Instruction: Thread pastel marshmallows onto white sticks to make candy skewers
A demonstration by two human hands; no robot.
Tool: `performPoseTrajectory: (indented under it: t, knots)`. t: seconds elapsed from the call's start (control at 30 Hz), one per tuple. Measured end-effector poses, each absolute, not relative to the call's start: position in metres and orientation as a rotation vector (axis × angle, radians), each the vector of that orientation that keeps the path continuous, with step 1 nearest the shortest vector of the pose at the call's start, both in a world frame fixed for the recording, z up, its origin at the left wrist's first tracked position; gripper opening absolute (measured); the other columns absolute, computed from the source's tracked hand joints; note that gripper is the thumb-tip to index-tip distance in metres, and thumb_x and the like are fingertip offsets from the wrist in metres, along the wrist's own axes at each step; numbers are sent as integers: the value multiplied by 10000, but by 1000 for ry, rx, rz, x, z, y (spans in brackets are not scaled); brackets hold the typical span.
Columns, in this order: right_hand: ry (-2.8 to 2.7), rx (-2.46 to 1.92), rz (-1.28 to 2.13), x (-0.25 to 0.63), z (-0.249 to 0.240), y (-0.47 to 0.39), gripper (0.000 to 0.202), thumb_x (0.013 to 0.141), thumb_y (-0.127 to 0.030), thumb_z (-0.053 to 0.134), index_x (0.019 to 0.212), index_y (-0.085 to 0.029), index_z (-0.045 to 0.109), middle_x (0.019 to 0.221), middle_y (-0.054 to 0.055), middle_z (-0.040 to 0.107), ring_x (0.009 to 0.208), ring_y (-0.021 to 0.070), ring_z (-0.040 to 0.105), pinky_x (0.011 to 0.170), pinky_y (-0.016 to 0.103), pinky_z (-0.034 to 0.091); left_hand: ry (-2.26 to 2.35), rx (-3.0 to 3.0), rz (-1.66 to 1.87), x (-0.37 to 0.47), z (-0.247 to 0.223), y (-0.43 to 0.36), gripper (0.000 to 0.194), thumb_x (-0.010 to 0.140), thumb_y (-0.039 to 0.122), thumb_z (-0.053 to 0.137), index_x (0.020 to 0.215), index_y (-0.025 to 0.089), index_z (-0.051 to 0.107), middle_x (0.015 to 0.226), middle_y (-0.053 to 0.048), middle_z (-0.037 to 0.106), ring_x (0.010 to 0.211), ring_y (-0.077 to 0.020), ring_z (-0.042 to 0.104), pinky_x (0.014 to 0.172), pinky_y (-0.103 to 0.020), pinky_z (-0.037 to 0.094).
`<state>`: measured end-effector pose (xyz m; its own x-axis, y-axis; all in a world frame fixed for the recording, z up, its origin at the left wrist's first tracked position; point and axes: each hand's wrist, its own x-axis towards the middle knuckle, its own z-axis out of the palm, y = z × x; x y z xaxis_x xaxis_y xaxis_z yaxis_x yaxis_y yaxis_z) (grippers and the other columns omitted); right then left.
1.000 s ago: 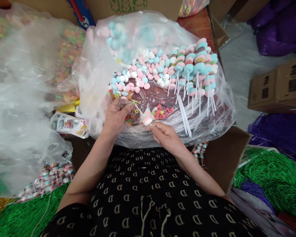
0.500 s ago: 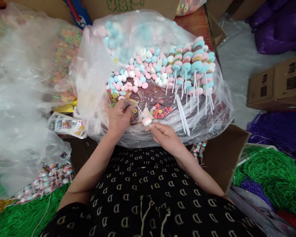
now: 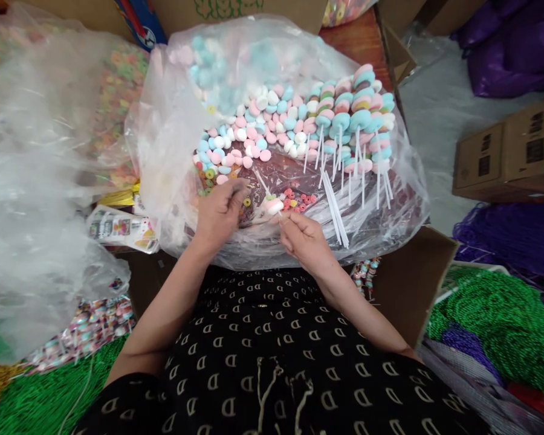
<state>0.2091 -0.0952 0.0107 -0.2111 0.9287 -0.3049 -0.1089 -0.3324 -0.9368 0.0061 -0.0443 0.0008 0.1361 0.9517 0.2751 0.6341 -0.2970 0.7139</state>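
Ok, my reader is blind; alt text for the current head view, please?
A person's right hand holds a stick threaded through a marshmallow, left hand nearby; loose marshmallows, candy rings and marshmallow skewers lie on clear plastic.

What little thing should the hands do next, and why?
Maybe the left hand should add a loose sweet to the stick. The right hand grips its lower end, its upper part looks bare, and the stacked sticks nearby carry more sweets.
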Motion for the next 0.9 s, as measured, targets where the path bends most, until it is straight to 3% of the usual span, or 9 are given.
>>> performPoseTrajectory:
  t: [0.17,0.33,0.47,0.63,0.77,0.9]
  knots:
    - [-1021,-1235,1672,215,10,-99,362,939,-581,709,919,-222,670,464,-128,336,414,83,276,435,242,188,1703,2386,383,-1,2,-35,198,999,278,636,1019,206,819,1012,-130,765,1052,-349,680,933,-514,536]
    - [-1027,-1246,1714,216,7,-101,344,938,-558,703,921,-215,669,474,-132,326,418,80,271,437,242,186,1727,2482,216,9,5,-38,213,1006,265,616,988,189,814,1048,-169,771,1107,-394,658,919,-553,512]
    - [-1091,-1261,1677,216,6,-101,328,948,-535,679,883,-214,663,498,-120,347,441,84,298,449,244,206,1701,2405,363,5,3,-35,190,982,253,642,890,212,803,990,-141,789,1082,-373,675,944,-553,501]
    - [-1214,-1265,1654,218,12,-104,327,975,-528,647,895,-213,678,515,-105,383,465,90,334,477,249,238,1557,1719,1016,-1,-3,-32,129,961,337,720,972,229,790,975,-51,806,953,-243,724,920,-434,565]
    - [-1315,-1262,1655,218,18,-106,318,990,-507,615,892,-210,676,512,-100,409,465,92,336,498,256,270,1298,1220,1236,7,-5,-35,320,892,518,823,991,227,737,942,-26,783,849,-172,729,814,-335,600]
    - [-1332,-1297,1628,217,19,-107,307,997,-479,578,883,-210,672,518,-92,427,474,97,351,513,259,290,1262,1213,1270,15,-8,-40,377,889,582,817,1008,243,704,869,-13,765,794,-161,739,746,-303,603]
